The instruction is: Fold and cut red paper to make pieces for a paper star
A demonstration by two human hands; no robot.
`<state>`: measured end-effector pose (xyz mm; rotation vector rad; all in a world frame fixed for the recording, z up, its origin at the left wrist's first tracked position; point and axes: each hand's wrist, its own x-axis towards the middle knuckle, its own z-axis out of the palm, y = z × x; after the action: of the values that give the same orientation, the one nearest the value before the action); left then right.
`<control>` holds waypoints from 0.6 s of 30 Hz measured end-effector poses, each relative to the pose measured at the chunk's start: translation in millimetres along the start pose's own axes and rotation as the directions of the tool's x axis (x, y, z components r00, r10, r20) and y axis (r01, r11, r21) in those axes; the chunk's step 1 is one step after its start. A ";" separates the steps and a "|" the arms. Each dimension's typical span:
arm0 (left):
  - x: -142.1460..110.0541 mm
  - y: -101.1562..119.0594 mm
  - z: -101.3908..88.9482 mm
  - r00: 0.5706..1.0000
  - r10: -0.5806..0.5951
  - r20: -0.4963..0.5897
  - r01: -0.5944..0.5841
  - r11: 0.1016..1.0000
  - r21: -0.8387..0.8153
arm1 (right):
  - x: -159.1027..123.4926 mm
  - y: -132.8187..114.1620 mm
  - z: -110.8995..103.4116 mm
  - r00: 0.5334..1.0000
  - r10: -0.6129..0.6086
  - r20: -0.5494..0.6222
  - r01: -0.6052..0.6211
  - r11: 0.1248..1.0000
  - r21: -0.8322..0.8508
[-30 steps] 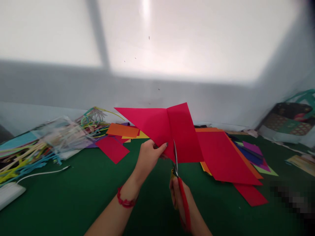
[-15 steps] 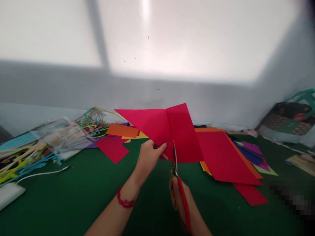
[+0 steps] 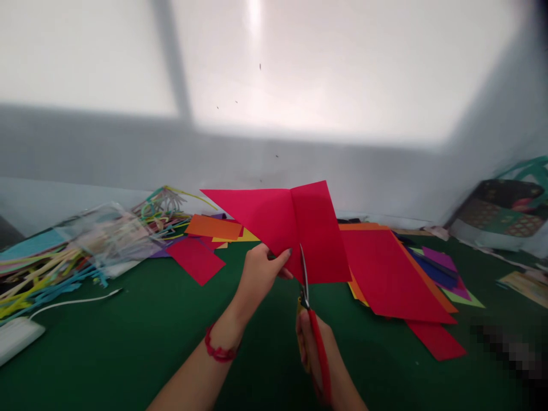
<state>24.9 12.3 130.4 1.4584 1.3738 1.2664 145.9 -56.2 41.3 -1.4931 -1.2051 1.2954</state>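
A creased red sheet of paper [image 3: 317,228] is held up above the green table, its left part coming to a point. My left hand [image 3: 265,265], with a red bracelet at the wrist, pinches the sheet's lower edge between thumb and fingers. In my right hand [image 3: 314,337] is a pair of scissors [image 3: 319,348] with red and yellow handles. One blade lies over the front of the paper near the crease, tip upward; the other blade is hidden behind the sheet. The fingers of my right hand are partly covered by the handles.
Red and orange sheets [image 3: 394,274] lie stacked on the right, near purple and green papers [image 3: 445,274]. Smaller red [image 3: 197,260] and orange pieces [image 3: 214,226] lie left of centre. Colourful pipe cleaners [image 3: 51,279], a clear plastic bag [image 3: 111,234] and a white corded device [image 3: 19,337] are farther left.
The right part of the red sheet has swung slightly, its lower right corner shifting a little left. Both hands and the scissors stay almost in place.
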 end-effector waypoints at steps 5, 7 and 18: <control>0.0 -1.4 -0.2 1.000 0.002 0.016 -0.002 1.000 -0.016 | -1.4 -2.6 0.5 0.999 0.042 0.000 -0.042 0.999 -0.009; 0.1 -2.0 -0.2 1.000 0.014 0.026 -0.013 1.000 -0.024 | -1.8 -3.2 1.0 0.999 0.043 -0.004 -0.043 0.999 0.000; -0.2 1.5 -0.5 1.000 -0.007 0.004 0.007 1.000 -0.010 | 0.8 0.0 -1.1 0.998 0.043 -0.034 -0.043 0.999 -0.006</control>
<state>24.8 11.9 131.9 1.4470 1.3668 1.2637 147.0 -55.4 41.2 -1.5479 -1.1627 1.2908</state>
